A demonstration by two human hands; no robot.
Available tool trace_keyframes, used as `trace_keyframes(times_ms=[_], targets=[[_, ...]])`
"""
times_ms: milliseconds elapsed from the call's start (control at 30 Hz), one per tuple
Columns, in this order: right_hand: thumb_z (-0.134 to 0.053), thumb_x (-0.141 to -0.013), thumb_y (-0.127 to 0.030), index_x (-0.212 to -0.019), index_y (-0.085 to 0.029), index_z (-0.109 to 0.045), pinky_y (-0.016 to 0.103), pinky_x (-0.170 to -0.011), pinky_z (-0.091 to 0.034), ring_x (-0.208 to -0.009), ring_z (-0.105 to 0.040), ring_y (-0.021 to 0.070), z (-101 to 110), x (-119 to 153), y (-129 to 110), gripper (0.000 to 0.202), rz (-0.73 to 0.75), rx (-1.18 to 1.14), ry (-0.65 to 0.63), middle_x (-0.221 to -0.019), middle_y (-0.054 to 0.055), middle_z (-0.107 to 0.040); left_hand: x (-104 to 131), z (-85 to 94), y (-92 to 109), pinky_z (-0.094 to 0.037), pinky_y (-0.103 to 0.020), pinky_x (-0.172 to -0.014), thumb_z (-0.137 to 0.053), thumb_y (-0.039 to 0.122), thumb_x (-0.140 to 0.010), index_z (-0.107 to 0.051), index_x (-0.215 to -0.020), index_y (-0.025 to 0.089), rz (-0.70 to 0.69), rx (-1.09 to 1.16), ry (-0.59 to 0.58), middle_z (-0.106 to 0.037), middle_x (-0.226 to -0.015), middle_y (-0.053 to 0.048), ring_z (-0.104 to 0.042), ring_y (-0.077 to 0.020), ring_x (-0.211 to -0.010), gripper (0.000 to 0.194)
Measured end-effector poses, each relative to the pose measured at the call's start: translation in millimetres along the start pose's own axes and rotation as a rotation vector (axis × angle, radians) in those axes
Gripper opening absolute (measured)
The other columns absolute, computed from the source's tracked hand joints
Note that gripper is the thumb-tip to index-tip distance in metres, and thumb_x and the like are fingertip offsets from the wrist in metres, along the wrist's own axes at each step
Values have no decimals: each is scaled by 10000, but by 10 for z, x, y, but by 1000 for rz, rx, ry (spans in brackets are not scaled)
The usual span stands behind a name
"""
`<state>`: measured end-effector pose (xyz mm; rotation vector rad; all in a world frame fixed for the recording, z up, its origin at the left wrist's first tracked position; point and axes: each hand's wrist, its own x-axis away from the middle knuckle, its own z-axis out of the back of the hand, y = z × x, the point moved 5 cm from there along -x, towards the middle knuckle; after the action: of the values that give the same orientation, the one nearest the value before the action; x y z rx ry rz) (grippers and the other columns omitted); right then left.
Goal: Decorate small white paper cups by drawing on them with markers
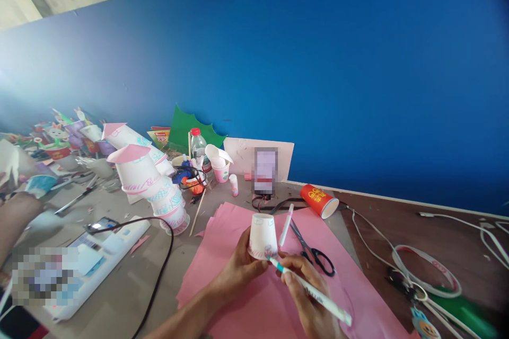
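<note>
My left hand [240, 262] is closed round the lower left side of a white paper cup [262, 233], which is upside down with its rim toward me. Pink and teal lines are drawn on the cup, mostly near its rim. In my right hand [306, 288] is a white marker [326, 303] with a teal tip section, its point at the cup's lower edge. Pink paper [222, 238] lies spread beneath both hands. A second marker [286, 225] with a pink tint and black-handled scissors [314, 253] lie on the paper, just beyond my right hand.
Stacked decorated cups [139, 172] with pink cone tops lean at the left. A red paper cup [319, 201] lies on its side behind the paper. A glue stick [233, 185] and bottle [198, 145] stand farther back. Cables [397, 249] run at right; another person's arm [18, 217] reaches in at left.
</note>
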<state>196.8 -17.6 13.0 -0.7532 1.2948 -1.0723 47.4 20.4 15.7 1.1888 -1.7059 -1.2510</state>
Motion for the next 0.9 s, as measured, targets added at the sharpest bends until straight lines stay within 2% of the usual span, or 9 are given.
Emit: trace_keyframes(times_ms=[33, 167, 267, 367, 500, 667, 800, 900], targets=[[-564, -913, -450, -870, -232, -693, 253, -635, -549, -702, -682, 207, -17, -1, 0, 257, -10, -6, -35, -698, 33, -680, 0, 2, 4, -428, -363, -835, -801, 509, -660, -480, -1346, 212, -3, -1, 7, -593, -1050, -81, -541, -253, -961, 814], [-554, -902, -519, -864, -233, -679, 263, -638, -541, -648, -648, 197, 5, 8, 20, 315, -75, -24, 41, -682, 26, -660, 1, -24, 24, -436, -361, -825, -790, 510, -675, -475, -1354, 209, 4, 5, -8, -604, -1014, -76, -552, -246, -934, 807], [-554, -901, -525, -871, -234, -676, 267, -665, -543, -705, -663, 211, -8, 17, 25, 317, -89, -48, 40, -676, 25, -649, 4, -21, 31, -437, -361, -837, -793, 497, -677, -476, -1354, 205, -8, -4, 0, -602, -1036, -84, -548, -255, -962, 802], [-558, -900, -525, -865, -236, -678, 257, -629, -527, -647, -640, 192, -15, 17, 19, 315, -86, -56, 37, -679, 19, -647, 7, -17, 24, -431, -367, -859, -785, 490, -690, -467, -1361, 207, 1, -11, -2, -603, -1040, -84, -540, -265, -995, 795], [-560, -904, -512, -862, -234, -680, 245, -575, -509, -604, -627, 176, -21, 14, 22, 306, -83, -52, 34, -704, 20, -669, 11, -29, 50, -428, -363, -856, -790, 494, -681, -468, -1362, 214, 0, -19, 4, -605, -1011, -73, -542, -259, -978, 804], [-569, -911, -462, -862, -231, -698, 255, -660, -544, -767, -695, 218, 17, 10, 73, 269, -47, -10, 3, -759, 49, -704, 8, -46, 66, -431, -360, -848, -792, 501, -675, -469, -1357, 212, 5, -11, 0, -599, -987, -71, -541, -255, -965, 808], [-566, -925, -412, -908, -226, -696, 234, -591, -554, -646, -674, 183, 50, -3, 113, 227, -35, -37, -20, -732, 36, -690, -2, -21, 47, -436, -371, -847, -796, 487, -677, -477, -1337, 201, 0, -28, 12, -583, -1030, -85, -541, -257, -964, 787], [-574, -925, -401, -937, -227, -676, 225, -594, -567, -655, -679, 179, 54, -5, 134, 202, -74, -80, 0, -753, 35, -694, -6, -20, 35, -445, -385, -838, -794, 486, -679, -503, -1293, 185, 2, -28, 2, -588, -1025, -90, -557, -253, -930, 743]])
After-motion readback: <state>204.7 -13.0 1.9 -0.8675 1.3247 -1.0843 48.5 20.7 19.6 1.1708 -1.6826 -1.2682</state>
